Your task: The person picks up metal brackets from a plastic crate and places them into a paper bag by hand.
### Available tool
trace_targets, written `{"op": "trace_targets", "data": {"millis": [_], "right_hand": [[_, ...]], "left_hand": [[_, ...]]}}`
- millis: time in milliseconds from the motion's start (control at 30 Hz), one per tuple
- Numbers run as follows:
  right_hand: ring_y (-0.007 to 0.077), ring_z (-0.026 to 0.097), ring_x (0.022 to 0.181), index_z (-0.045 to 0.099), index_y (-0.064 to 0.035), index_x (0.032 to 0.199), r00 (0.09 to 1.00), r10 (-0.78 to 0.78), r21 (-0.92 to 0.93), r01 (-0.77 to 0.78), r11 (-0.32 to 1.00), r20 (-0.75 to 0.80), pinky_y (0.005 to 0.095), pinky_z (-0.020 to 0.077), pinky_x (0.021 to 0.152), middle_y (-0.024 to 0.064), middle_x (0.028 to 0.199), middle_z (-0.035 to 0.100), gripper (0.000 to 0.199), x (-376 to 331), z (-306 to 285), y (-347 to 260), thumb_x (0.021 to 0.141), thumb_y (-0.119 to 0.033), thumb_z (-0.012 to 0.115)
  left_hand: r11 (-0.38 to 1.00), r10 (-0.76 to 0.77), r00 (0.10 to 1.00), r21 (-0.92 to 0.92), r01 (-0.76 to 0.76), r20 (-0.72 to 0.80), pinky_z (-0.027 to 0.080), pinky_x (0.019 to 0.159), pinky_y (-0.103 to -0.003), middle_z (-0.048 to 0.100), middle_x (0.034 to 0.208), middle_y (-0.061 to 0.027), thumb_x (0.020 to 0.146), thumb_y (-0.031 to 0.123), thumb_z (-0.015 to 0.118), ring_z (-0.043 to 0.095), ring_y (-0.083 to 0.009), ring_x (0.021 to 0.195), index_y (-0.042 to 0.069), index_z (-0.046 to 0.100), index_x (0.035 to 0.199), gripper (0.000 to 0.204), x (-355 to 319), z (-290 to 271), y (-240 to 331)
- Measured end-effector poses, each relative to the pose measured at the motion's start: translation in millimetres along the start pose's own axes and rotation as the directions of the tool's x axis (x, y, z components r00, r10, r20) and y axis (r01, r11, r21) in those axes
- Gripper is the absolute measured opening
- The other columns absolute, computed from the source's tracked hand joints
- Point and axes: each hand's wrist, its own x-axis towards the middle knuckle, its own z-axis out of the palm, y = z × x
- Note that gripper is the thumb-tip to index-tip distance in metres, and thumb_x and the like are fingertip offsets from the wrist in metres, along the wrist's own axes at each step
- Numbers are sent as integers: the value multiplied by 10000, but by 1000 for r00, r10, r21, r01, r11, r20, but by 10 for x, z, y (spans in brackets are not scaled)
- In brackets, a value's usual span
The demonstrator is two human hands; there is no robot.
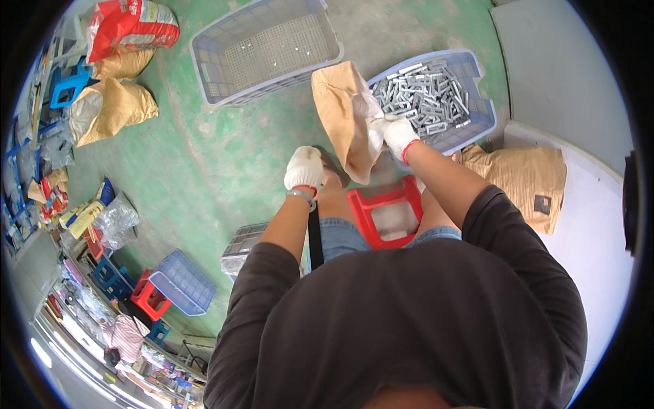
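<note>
Between the white-gloved left hand (303, 168) and white-gloved right hand (397, 138), a tall brown paper sack (335, 102)

The right fingers are clamped on the sack's pale-lined edge. The left fingers curl beside the bare left knee, apart from the sack; whether they grip anything cannot be told. Just beyond the right fingers, a blue-grey plastic crate (484, 117) holds loose grey rectangular pieces (422, 95). Well ahead of the left fingers stands a large grey perforated plastic crate (252, 61) with small white bits inside. Nearer the body than both hands' fingers is a red plastic stool (385, 199).
</note>
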Motion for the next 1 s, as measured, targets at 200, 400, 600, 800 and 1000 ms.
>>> {"op": "trace_targets", "data": {"millis": [200,400,600,800,1000], "right_hand": [[178,644,756,716,-8,1030,972,9,-130,22,991,235,327,522,673,96,904,708,255,468,-150,384,872,-208,716],[213,669,858,689,-33,1121,916,279,-265,-203,943,290,357,560,715,117,1000,697,439,559,-737,309,883,-402,694],[314,683,996,694,-72,1186,932,-74,-771,337,540,355,407,532,872,161,1159,697,669,1291,-2032,469,768,-596,679],[322,558,1240,498,-58,1353,999,-23,-953,34,-301,43,452,505,965,173,1335,553,686,2187,-2997,718,729,-211,738],[340,304,1415,336,-78,1492,960,-148,-853,133,-505,238,545,270,1122,133,1466,388,1123,2759,-3154,989,539,-312,883]], "left_hand": [[939,270,891,306,-159,-366,475,947,-523,426,1436,-284,802,532,694,567,-437,1177,29,228,1484,966,-172,699,584],[944,-99,992,308,120,-81,503,898,-514,672,1120,-233,923,339,510,638,-434,1039,101,616,1147,344,448,1173,495],[994,-70,975,-95,51,-212,493,845,-435,681,1030,-198,882,458,606,655,-381,938,79,607,1122,449,514,1503,577],[990,-30,994,-143,15,-103,517,793,-415,653,1014,-188,823,419,742,666,-318,905,33,476,1276,652,461,1857,893],[964,262,932,28,-263,-249,543,748,-362,599,1080,-194,873,393,713,655,-257,888,-17,366,1427,772,512,2219,660]]}}
